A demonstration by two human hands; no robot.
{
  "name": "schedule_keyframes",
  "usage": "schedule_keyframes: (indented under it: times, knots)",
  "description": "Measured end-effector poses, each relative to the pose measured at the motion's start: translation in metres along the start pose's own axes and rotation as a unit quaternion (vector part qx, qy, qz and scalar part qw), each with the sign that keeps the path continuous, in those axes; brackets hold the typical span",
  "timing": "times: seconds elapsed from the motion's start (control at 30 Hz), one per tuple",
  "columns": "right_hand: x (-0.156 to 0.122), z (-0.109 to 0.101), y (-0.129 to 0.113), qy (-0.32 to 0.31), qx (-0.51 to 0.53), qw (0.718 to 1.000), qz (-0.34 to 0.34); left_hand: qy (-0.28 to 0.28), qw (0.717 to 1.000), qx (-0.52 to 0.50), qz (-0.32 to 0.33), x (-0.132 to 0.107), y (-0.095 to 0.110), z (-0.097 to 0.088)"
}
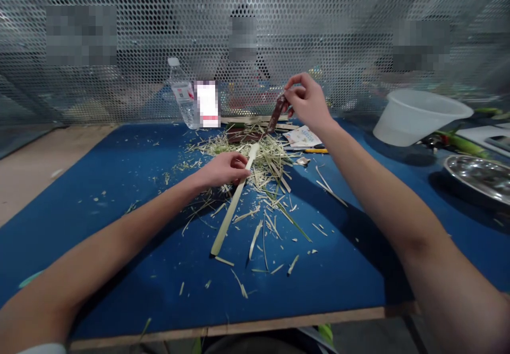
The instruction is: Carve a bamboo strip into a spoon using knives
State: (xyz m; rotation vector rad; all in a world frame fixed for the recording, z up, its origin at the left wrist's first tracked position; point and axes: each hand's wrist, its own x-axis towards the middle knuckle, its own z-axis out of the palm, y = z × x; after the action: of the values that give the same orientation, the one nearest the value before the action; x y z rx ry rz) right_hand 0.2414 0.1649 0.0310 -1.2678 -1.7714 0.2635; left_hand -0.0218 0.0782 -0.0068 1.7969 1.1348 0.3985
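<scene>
- The right grip [306,102] is narrow, pinching a dark tool [278,112] up above the desk.
- The left grip [223,169] curls on a pale strip [233,205], whose end rests on the desk.
- Shavings [274,226] lie all around the strip on the blue desk [99,237].
- The strip looks part cut, and it needs a firm hold.

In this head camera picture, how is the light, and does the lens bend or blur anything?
In the head view, the wide lens stretches the left arm and right arm toward the edges. Dark arm shadows fall on the blue mat. Glare shines on the metal tray and perforated metal screen, and pixelated patches hide parts of the screen.
</scene>
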Motion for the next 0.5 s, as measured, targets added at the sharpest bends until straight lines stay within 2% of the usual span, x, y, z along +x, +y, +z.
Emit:
schedule_keyframes:
  times: [0.13, 0.3, 0.4, 0.5]
  knots:
    - [-0.008, -0.004, -0.010, -0.028, 0.022, 0.999, -0.014, -0.003, 1.000, 0.000, 0.000, 0.002, -0.003, 0.002]
    - [-0.050, 0.008, -0.034, -0.067, -0.001, 0.995, -0.068, -0.002, 1.000, -0.029, 0.001, 0.005, -0.009, 0.004]
    - [-0.081, 0.017, -0.045, -0.079, -0.002, 0.993, -0.087, -0.039, 0.998, -0.050, 0.004, 0.002, -0.003, 0.002]
    - [-0.105, 0.020, -0.048, -0.102, -0.033, 0.987, -0.120, -0.107, 0.994, -0.025, 0.022, -0.004, 0.005, 0.002]
